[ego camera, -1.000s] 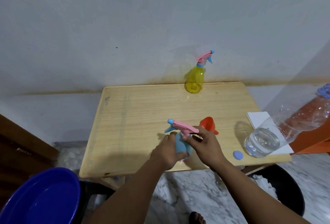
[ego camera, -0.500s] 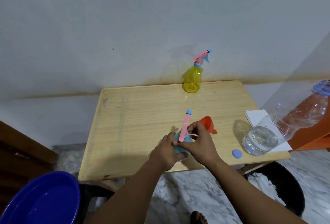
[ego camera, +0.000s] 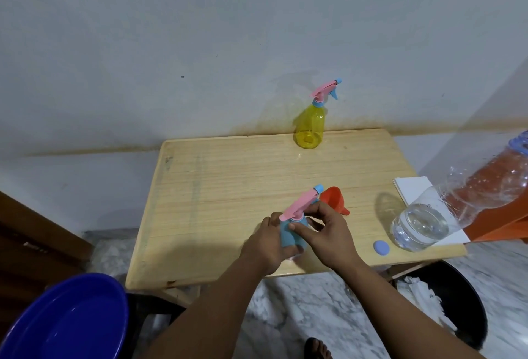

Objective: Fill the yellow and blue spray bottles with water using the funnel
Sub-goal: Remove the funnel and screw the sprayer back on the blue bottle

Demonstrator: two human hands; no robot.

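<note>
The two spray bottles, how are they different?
The yellow bottle stands alone at the table's far edge by the wall; the blue bottle is near the front. Nobody touches the yellow one; the left hand grips the blue one and the right hand pinches its collar. Both have pink spray tops.

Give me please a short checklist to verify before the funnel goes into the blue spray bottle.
1. Blue spray bottle held steady: ok, left hand grips its body.
2. Pink spray head removed: not ok, right hand pinches its collar.
3. Orange funnel within reach: ok, lying beside the bottle.
4. Clear water bottle open: ok, its blue cap lies on the table.
5. Yellow spray bottle opened: not ok, head on.
</note>
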